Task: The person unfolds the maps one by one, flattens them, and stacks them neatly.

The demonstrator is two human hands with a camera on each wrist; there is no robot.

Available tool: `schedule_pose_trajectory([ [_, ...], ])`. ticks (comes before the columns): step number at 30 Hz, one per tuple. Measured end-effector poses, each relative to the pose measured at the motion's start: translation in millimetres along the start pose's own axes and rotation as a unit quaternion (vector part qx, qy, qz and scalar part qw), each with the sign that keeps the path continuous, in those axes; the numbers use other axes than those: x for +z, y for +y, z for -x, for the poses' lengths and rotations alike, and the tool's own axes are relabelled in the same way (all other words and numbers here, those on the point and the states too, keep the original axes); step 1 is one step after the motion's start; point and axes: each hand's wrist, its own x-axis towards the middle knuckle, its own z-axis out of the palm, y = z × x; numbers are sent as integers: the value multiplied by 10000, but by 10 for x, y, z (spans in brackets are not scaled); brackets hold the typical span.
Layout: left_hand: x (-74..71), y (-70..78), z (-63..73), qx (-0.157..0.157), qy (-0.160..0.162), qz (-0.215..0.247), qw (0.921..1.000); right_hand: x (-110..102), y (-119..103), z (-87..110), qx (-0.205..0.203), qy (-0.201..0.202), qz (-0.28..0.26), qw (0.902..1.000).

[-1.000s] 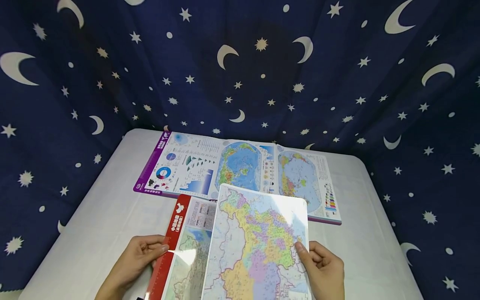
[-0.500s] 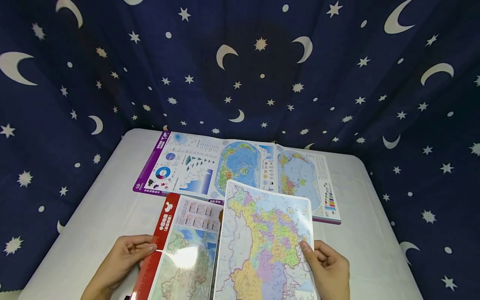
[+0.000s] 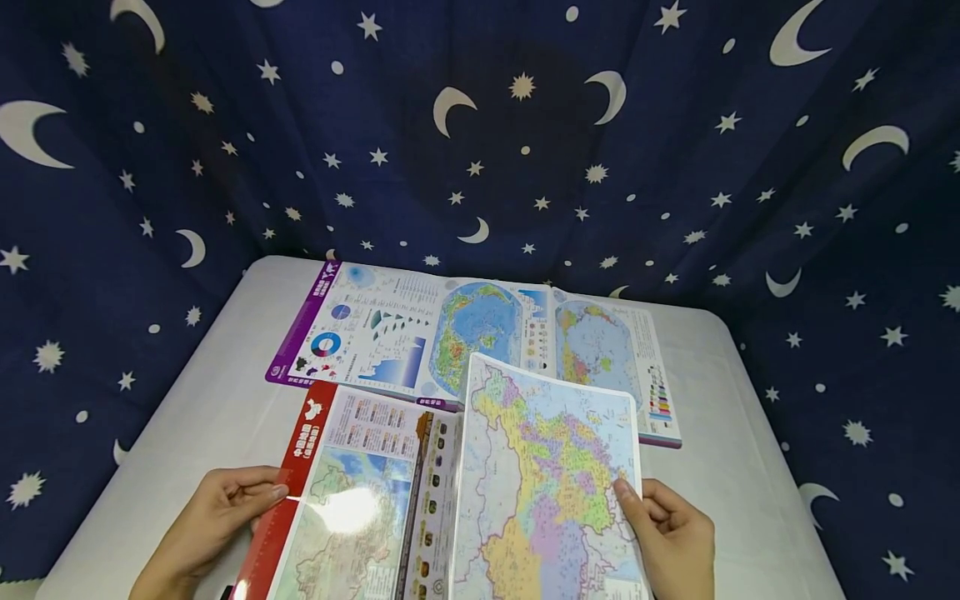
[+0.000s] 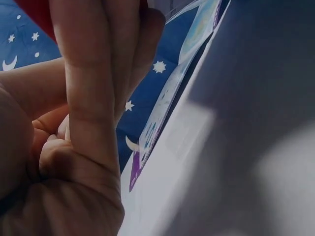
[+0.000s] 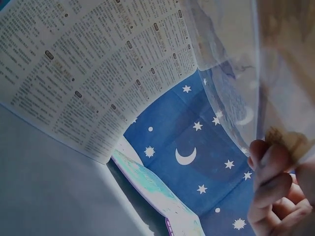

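Note:
A glossy folding map (image 3: 558,492) with a red left border (image 3: 288,483) is held up partly unfolded, its panels at angles to each other. My left hand (image 3: 210,521) pinches the red border between thumb and fingers. At the opposite edge, my right hand (image 3: 671,529) grips the coloured right panel, thumb on the front. In the right wrist view, a printed text panel (image 5: 88,78) of the map shows its underside, with the right fingers (image 5: 273,189) at the lower right. Close-up fingers (image 4: 91,98) fill the left wrist view, a bit of red above them. The map's lower part is out of frame.
Behind lies an unfolded world map (image 3: 390,333) with a purple border, flat on the white-covered table (image 3: 195,400); the held map overlaps its front edge in view. A dark blue curtain (image 3: 517,192) with moons and stars surrounds the table's back and sides.
My left hand has moved left with the red border, and the right hand slightly right. The map has spread wider, so a strip of small pictures between its panels now shows.

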Motion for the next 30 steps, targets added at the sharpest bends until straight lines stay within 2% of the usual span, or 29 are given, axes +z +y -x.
schedule_pose_trajectory([
  [4,-48,13,29,-233,-52,-1,9997,-17,11,8,3,2,-5,10000],
  [11,-118,15,89,78,7,-172,9998,-59,21,20,16,-23,-137,9999],
  [18,-223,37,147,2,128,-253,9996,-111,27,5,23,-1,-179,9998],
  [24,-299,56,187,104,334,-473,9983,-156,38,-16,10,120,-132,9998],
  [28,-372,68,231,154,385,-427,9982,-176,33,-21,-14,224,32,9997],
  [30,-414,74,250,256,303,-301,9988,-187,30,-23,56,200,-73,9998],
])
